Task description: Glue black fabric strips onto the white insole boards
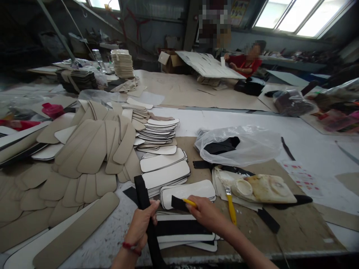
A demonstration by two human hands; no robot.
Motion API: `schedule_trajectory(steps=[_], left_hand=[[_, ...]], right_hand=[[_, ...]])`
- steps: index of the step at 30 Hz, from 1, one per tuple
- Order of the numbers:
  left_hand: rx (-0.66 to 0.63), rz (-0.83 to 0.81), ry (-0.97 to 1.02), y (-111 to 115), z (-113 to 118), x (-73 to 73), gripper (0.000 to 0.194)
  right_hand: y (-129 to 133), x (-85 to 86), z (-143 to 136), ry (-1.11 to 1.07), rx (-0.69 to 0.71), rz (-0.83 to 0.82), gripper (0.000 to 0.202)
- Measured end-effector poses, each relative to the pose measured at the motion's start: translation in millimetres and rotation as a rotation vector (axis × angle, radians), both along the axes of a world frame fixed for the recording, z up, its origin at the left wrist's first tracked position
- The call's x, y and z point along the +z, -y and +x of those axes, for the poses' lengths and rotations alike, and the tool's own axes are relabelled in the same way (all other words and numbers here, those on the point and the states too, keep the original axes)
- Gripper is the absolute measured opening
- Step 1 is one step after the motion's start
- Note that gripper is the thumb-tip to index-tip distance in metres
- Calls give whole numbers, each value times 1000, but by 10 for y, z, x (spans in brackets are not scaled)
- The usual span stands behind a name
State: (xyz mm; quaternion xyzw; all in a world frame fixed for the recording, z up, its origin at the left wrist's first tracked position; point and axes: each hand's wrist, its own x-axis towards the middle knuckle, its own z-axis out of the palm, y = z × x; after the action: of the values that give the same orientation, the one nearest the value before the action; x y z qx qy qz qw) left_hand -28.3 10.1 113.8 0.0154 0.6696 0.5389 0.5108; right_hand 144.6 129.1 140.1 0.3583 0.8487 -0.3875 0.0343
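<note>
My left hand [144,220] is closed around a long black strip [143,192], which runs from the stacks down past the table's front edge. In my right hand [203,211] is a thin yellow-handled tool [190,202], its working end not clear to see. A short black piece [179,203] lies at the tool's tip, over a stack of white rounded panels [196,188]. Just below my hands, a black band [182,228] crosses another white panel. More white panels [165,175] are stacked beyond my left hand.
Beige panels [92,149] heap on the left. To the right are a yellow-handled brush [231,205], a glue-stained plastic container [269,188], and a clear bag [252,145] with black material. A person in red [249,67] works across the table beside a large board [207,63].
</note>
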Motion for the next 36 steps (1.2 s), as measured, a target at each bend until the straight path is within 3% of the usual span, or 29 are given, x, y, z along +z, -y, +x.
schedule_trajectory(steps=[5, 10, 15, 22, 36], left_hand=[[-39, -100, -145, -106, 38, -296, 28], [-19, -209, -214, -229, 34, -553, 21], [-58, -289, -294, -289, 29, -689, 18], [-128, -366, -420, -355, 37, -759, 22], [-229, -418, -542, -398, 56, -686, 16]], right_hand=[[-247, -277, -178, -25, 52, -145, 26], [-337, -551, -441, 239, 85, -2, 25], [-335, -652, -515, 333, 81, 46, 24], [-342, -666, -530, 370, 108, 43, 25], [-302, -654, -562, 398, 98, 78, 26]])
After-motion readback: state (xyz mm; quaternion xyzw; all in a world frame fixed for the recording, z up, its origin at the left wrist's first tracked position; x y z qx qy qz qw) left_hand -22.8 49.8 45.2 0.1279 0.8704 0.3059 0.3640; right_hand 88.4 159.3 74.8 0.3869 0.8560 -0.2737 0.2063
